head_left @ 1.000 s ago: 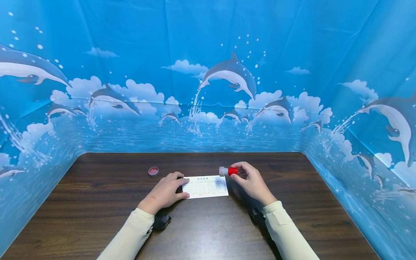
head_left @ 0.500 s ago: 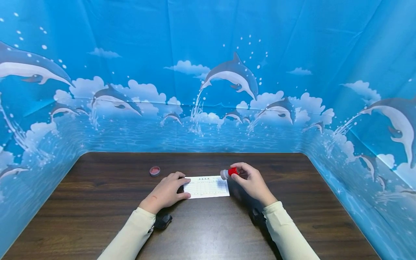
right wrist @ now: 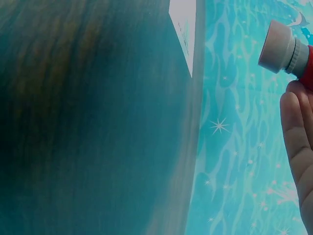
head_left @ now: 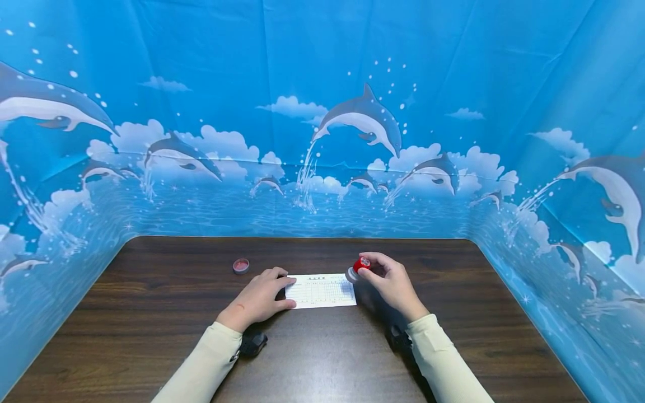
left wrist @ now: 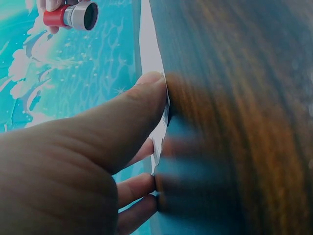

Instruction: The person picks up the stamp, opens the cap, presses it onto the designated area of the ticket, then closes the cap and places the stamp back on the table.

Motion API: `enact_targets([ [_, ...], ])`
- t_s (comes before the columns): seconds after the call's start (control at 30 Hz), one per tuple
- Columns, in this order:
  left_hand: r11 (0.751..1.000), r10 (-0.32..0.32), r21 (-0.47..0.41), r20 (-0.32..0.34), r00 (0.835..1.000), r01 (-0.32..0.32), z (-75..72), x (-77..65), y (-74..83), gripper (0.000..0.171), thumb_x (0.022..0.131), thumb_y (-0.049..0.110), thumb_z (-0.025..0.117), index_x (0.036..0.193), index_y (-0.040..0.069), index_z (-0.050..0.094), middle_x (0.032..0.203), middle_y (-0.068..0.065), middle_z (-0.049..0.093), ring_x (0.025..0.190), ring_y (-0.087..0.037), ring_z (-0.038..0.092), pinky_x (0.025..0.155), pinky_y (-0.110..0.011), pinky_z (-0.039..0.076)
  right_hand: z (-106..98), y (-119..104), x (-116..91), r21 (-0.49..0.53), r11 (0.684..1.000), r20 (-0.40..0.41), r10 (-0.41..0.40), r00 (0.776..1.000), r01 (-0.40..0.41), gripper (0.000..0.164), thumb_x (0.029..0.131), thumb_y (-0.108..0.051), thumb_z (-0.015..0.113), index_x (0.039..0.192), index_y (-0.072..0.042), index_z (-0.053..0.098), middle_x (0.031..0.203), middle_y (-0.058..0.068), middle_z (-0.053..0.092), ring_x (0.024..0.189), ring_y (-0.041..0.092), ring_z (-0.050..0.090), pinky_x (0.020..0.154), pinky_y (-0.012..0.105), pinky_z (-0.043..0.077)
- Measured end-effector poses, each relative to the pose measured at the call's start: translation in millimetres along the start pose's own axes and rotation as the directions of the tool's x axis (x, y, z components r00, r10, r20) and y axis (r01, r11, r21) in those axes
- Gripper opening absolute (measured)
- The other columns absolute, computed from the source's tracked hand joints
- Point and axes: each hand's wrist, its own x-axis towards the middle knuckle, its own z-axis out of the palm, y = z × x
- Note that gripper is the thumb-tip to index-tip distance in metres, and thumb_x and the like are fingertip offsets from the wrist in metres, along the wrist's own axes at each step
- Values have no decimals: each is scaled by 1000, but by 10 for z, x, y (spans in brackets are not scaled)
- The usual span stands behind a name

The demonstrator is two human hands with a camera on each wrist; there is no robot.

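In the head view, a white paper form (head_left: 322, 292) printed with a table grid lies flat on the dark wood table. My left hand (head_left: 258, 298) rests on its left end, thumb at the near corner and fingers spread along the far corner. My right hand (head_left: 395, 286) grips the red handle of a round stamp (head_left: 361, 264) between thumb and fingers. The stamp is held above the form's far right corner, its pale round base tilted down. In the left wrist view the stamp (left wrist: 84, 16) shows its dark round face. The right wrist view shows its pale base (right wrist: 276, 46) raised off the table.
A small round ink pad (head_left: 241, 266) with a reddish inside sits left of the form, beyond my left hand. A blue dolphin-print curtain (head_left: 322, 212) encloses the table's back and sides. The wood table (head_left: 322, 358) extends toward me between my forearms.
My right hand has turned the stamp from lying nearly level to handle up, base down, and a little to the right. My left hand stays on the form. The view has shifted slightly.
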Motion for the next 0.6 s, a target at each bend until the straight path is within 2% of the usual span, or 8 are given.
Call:
enact_targets([
  [0.13, 1000, -7, 1, 7, 1000, 7, 15, 1, -8, 62, 92, 44, 78, 144, 14, 63, 146, -11, 55, 135, -32, 51, 112, -54, 41, 7, 0, -7, 10, 1000, 2, 8, 1000, -8, 42, 92, -10, 79, 133, -9, 70, 120, 11, 73, 103, 25, 69, 91, 31, 59],
  [0.27, 1000, -5, 4, 6, 1000, 5, 14, -4, -18, 63, 92, 45, 78, 144, 14, 63, 146, -12, 55, 135, -32, 51, 112, -54, 41, 10, 11, -7, 27, 1000, -9, 10, 1000, -10, 41, 92, -9, 79, 132, -9, 69, 118, 10, 72, 106, 24, 69, 94, 40, 58],
  [0.43, 1000, -8, 1, 9, 1000, 8, 10, -10, -19, 62, 92, 44, 78, 144, 14, 63, 146, -12, 55, 135, -32, 51, 112, -54, 41, 15, 16, -8, 25, 1000, -16, 15, 1000, -14, 38, 90, -8, 81, 128, -9, 72, 116, 8, 74, 104, 23, 69, 92, 31, 59],
  [0.6, 1000, -6, -4, -2, 1000, 6, 5, -5, -11, 63, 92, 45, 78, 145, 14, 63, 146, -11, 55, 135, -32, 51, 113, -53, 41, 10, 2, 12, 27, 1000, -23, 11, 1000, -10, 43, 91, -9, 80, 132, -9, 70, 117, 10, 74, 104, 24, 69, 89, 24, 57],
])
